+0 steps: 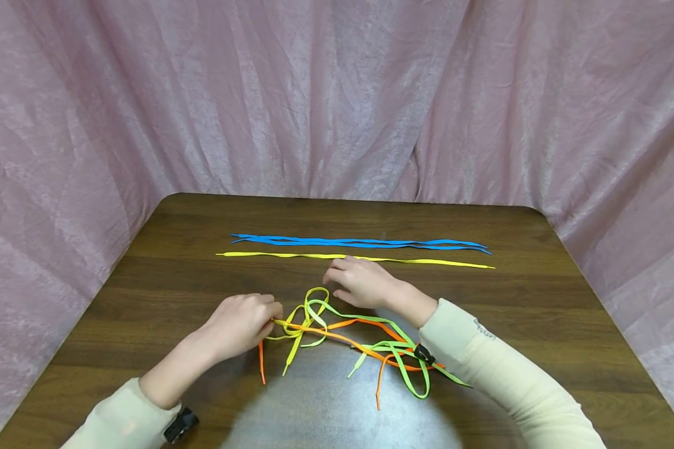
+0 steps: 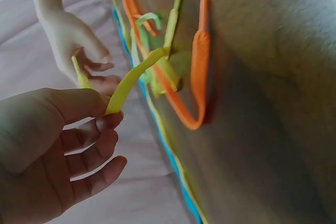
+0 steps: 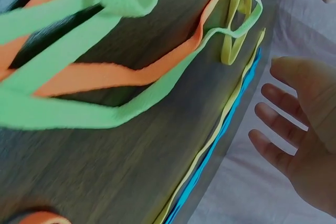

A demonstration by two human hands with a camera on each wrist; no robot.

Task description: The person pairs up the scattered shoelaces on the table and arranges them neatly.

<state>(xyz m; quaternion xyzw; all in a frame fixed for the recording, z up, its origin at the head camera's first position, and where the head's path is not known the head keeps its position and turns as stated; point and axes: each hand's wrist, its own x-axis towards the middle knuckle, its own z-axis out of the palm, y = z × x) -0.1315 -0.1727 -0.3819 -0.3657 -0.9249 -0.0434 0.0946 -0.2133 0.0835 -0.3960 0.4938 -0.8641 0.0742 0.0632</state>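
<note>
My left hand (image 1: 241, 324) pinches a yellow shoelace (image 2: 128, 86) between thumb and index finger, with its short tip sticking up past the thumb. The rest of that lace loops into a loose tangle with an orange shoelace (image 1: 337, 336) and light green shoelaces (image 1: 390, 323). One orange end hangs bent just below the left hand. My right hand (image 1: 365, 284) holds nothing; its fingers are loosely bent, thumb apart, above the table. In the head view its fingertips overlap a straight yellow shoelace (image 1: 281, 255), and the tangle's yellow loop lies just left of it.
Blue shoelaces (image 1: 337, 241) lie stretched side by side beyond the straight yellow one, across the brown wooden table (image 1: 163, 262). Part of the tangle passes under the right sleeve (image 1: 483, 346). Pink curtains (image 1: 337, 100) hang behind the table and along its sides.
</note>
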